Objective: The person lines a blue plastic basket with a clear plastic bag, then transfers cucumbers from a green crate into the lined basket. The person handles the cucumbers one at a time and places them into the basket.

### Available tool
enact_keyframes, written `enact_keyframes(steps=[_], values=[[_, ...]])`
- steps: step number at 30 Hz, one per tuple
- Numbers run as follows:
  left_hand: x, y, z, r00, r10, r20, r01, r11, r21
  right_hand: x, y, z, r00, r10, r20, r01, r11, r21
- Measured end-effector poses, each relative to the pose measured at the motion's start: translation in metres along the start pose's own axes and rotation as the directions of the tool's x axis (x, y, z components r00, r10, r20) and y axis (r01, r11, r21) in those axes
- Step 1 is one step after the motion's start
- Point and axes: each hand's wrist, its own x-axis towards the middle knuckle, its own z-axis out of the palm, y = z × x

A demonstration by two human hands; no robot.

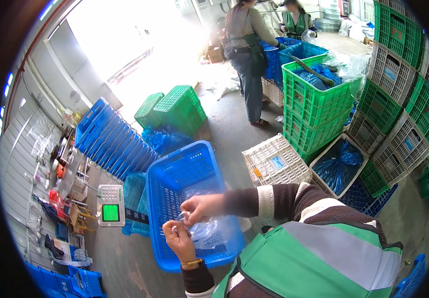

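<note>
Both hands are over a blue plastic crate (158,246) with slotted walls. My right hand (201,208), nearer the crate's middle, pinches thin clear plastic film. Just below and left of it, my left hand (179,238) has its fingertips closed on the same film, and the two hands almost touch. More clear plastic film (209,234) lies loosely inside the crate, partly hidden by my right hand. A bench scale's display unit (111,205) with a lit green screen stands left of the crate.
Tilted blue crates (114,138) are nested at the upper left. A white crate (277,160) and stacked green crates (317,111) stand to the right. Two people, one standing (250,56) and another in a green vest (296,22), are near blue crates farther off.
</note>
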Motion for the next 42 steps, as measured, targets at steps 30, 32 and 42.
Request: enact_keyframes(steps=[30,32,42], values=[[-0.065,0.077,0.037,0.993,0.113,0.025,-0.112,0.878,0.465,-0.085,0.031,0.027,0.968,-0.062,0.241,-0.079,0.844,0.531],[-0.069,0.083,0.052,0.932,0.349,0.091,-0.337,0.75,0.569,-0.102,0.024,0.017,0.943,-0.08,0.322,-0.1,0.856,0.506],[-0.064,0.081,0.101,0.814,0.579,-0.044,-0.191,0.339,0.921,-0.208,-0.012,-0.096,0.957,0.017,0.291,-0.106,0.951,0.291]])
